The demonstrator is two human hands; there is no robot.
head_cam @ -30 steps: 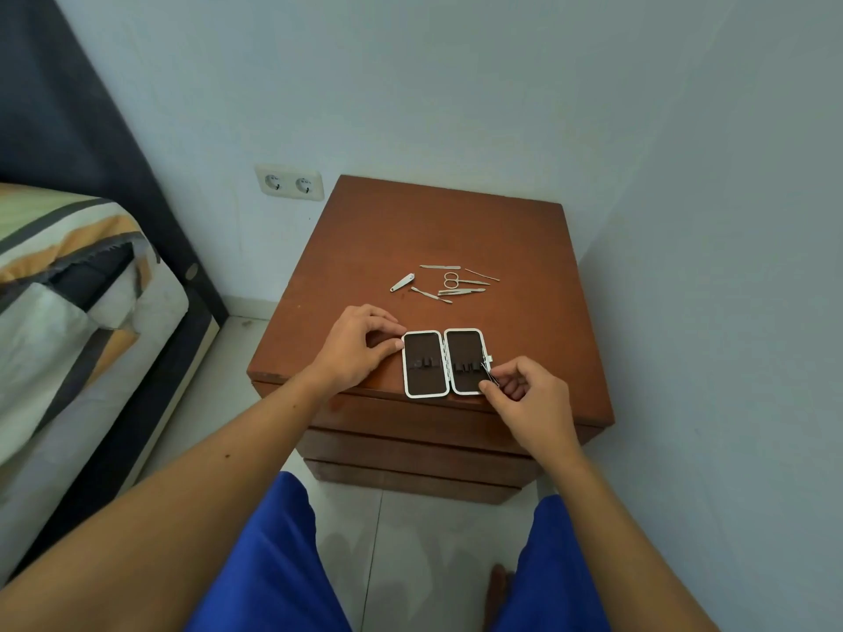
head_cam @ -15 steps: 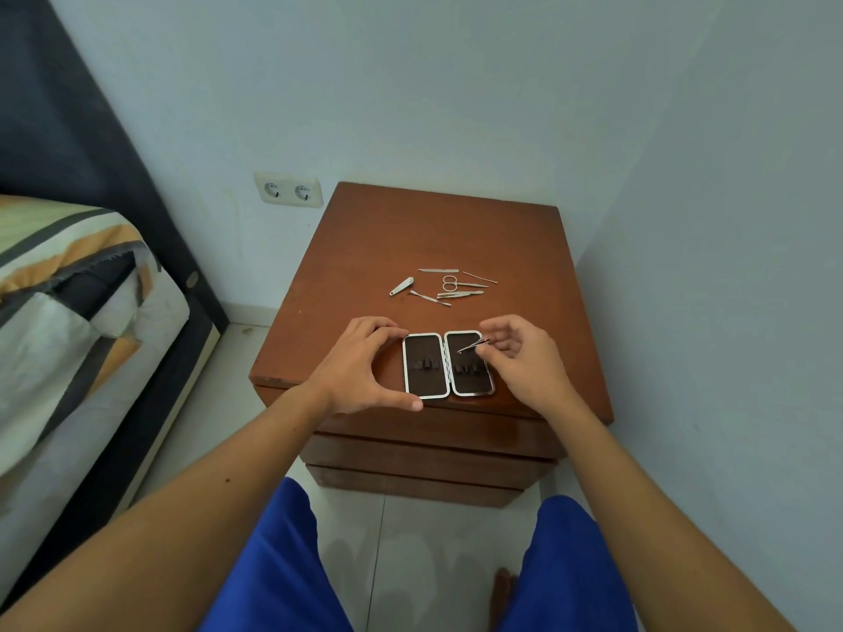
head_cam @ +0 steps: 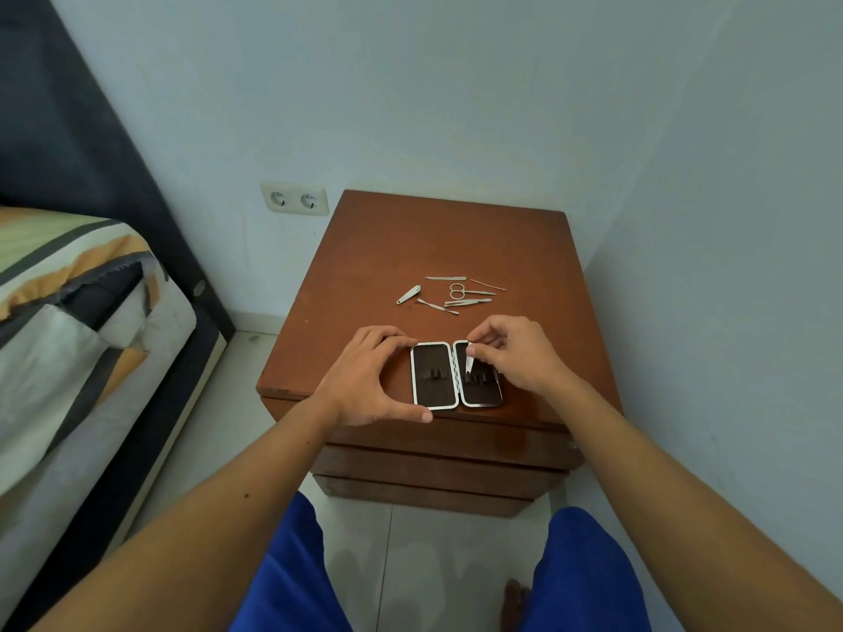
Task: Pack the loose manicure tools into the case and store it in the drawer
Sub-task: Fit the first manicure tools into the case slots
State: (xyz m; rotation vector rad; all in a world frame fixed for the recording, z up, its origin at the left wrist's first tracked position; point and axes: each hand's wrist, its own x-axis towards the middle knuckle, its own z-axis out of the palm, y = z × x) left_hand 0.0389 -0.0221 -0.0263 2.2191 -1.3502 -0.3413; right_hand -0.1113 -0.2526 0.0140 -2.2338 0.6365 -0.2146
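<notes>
Mid-frame, my left hand (head_cam: 365, 380) braces the open case (head_cam: 434, 376); my right hand (head_cam: 513, 353) pinches a small tool (head_cam: 469, 361), which next needs threading under a loop.

One head camera looks forward and down from above, close over the bench (head_cam: 438, 248) at frame centre, facing the wall corner.

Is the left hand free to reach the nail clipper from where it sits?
Probably yes. The left hand only steadies the open case, and the nail clipper lies just beyond it on bare wood with nothing between. The right hand is busy with a small tool.
</notes>
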